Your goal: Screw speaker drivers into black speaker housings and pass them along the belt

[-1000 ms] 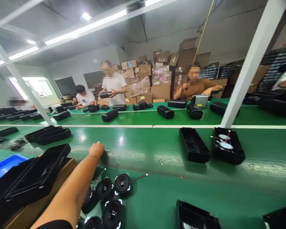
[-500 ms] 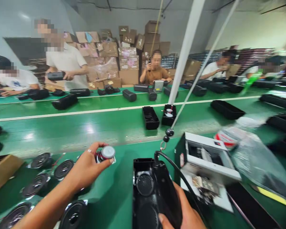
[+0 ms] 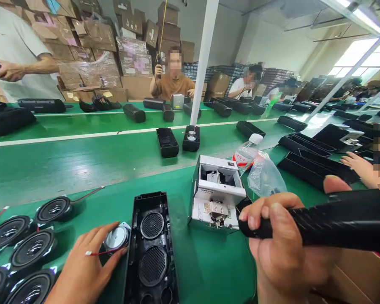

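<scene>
Left hand (image 3: pixel 82 270): grips driver (image 3: pixel 116 237) beside open case (image 3: pixel 150 249).
Right hand (image 3: pixel 281 249): wrapped round black housing (image 3: pixel 335 219).
Risk: red lead (image 3: pixel 104 252) snagging on case edge.

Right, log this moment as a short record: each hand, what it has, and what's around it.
left hand: holds a speaker driver with a red wire
right hand: grips a black speaker body
between hands: open black housing, white machine
left of the left hand: drivers on the green belt
behind machine: water bottle
</scene>
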`<state>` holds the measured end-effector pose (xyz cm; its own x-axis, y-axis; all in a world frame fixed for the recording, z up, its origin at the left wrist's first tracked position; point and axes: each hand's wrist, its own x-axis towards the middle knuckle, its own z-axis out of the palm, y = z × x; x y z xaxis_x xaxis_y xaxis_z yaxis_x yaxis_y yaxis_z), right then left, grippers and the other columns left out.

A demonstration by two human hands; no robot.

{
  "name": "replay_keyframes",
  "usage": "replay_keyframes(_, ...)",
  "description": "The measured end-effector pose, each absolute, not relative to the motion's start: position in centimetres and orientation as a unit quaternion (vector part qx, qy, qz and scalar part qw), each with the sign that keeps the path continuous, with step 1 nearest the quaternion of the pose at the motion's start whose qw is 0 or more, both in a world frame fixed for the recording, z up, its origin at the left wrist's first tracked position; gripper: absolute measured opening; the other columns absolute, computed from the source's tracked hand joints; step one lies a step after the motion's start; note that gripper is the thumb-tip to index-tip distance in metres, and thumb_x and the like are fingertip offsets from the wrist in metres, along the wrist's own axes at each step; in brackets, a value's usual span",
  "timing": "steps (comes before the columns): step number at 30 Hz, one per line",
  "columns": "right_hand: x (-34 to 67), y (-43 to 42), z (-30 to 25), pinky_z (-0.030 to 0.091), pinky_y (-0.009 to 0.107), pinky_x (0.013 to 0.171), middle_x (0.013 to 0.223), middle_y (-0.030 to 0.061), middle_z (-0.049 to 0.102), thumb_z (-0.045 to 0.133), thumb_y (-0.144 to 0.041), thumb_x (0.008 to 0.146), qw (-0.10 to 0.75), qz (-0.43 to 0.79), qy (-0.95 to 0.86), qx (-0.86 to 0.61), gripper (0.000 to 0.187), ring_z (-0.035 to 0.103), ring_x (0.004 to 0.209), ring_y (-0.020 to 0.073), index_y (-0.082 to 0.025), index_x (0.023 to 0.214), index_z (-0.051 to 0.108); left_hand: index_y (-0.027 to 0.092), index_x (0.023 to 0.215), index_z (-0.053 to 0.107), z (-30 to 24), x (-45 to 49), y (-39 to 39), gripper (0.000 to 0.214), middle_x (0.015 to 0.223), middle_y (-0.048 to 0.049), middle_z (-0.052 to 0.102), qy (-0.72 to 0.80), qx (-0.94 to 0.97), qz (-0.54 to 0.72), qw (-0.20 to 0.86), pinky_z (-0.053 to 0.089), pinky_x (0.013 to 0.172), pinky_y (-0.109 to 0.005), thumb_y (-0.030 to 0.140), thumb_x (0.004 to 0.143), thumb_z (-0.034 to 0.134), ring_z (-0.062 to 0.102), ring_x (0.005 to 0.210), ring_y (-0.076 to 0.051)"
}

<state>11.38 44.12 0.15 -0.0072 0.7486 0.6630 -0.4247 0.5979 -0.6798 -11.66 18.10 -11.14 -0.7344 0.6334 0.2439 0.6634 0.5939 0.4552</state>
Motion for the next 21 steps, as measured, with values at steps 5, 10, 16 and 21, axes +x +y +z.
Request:
replay_keyframes(5,9.4,45.1,-1.5,0.057,0.035,0.060,0.078,-0.0079,0.064,0.072,-0.015,0.102,0.654,0.380,-0.647,-0.102,0.055,0.059,0.057,0.0152,-0.026,0.148,0.046,0.023,0.135,0.074,-10.8,-11.5,18.0,0.055,0.120,-0.0122,0.079,-0.896,-0.365,-0.251,-0.036,0.066,0.088,-0.048,0.061,0.096,0.062,0.080,0.096,-0.033)
replay_keyframes(10,9.4,45.2,-2.7,0.056,0.036,0.062,0.079,-0.0045,0.063,0.078,-0.025,0.100,0.619,0.409,-0.653,-0.154,0.047,0.062,0.060,0.0171,-0.024,0.139,0.052,0.027,0.134,0.072,-9.6,-11.4,17.8,0.049,0.125,-0.0085,0.078,-0.892,-0.335,-0.301,-0.030,0.065,0.092,-0.046,0.058,0.096,0.064,0.080,0.100,-0.030)
replay_keyframes(16,9.3,43.4,-2.9,0.055,0.031,0.052,0.077,-0.0061,0.064,0.082,-0.025,0.098,0.524,0.498,-0.655,-0.221,0.044,0.058,0.051,0.0141,-0.026,0.134,0.057,0.041,0.141,0.066,-4.7,-11.0,18.0,0.057,0.131,0.0017,0.078,-0.899,-0.247,-0.362,-0.008,0.061,0.107,-0.059,0.069,0.091,0.072,0.077,0.116,-0.035)
replay_keyframes(21,10.2,41.5,-3.3,0.053,0.026,0.046,0.079,-0.0066,0.063,0.078,-0.028,0.103,0.468,0.579,-0.616,-0.256,0.049,0.057,0.049,0.0122,-0.030,0.145,0.053,0.043,0.137,0.069,-3.2,-10.3,19.6,0.051,0.118,0.0047,0.082,-0.853,-0.326,-0.406,-0.023,0.068,0.094,-0.046,0.062,0.091,0.078,0.081,0.104,-0.028)
